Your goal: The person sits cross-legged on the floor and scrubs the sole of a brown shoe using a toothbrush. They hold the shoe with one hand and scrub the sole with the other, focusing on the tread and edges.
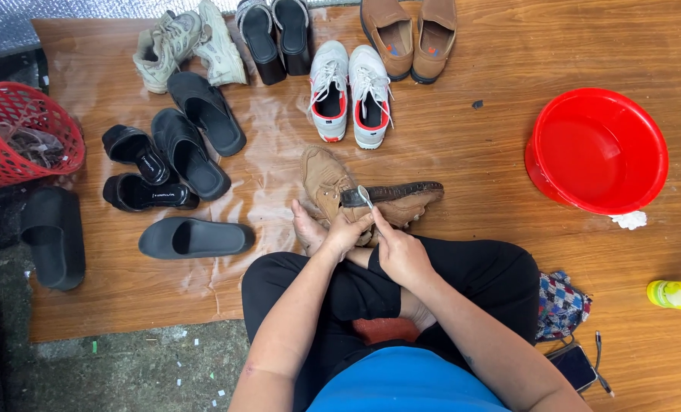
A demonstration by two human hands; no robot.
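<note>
Head view: tan suede shoe (401,200) lies on its side over the person's bare foot, dark lugged sole turned up, just in front of the crossed legs. Left hand (346,231) curls around the heel end, fingers closed on it. Right hand (401,255) pinches a thin clear-handled brush (365,197), tip against the sole edge. Judgement: shoe looks moderately heavy, upper soft and creasable, sole stiff; the firmest hold is at heel or sole rim, not the nap. Its mate (321,179) lies touching behind. White sneakers (350,93) stand beyond; red basin (596,149) well apart to the right, on the wet wooden board (470,145).
</note>
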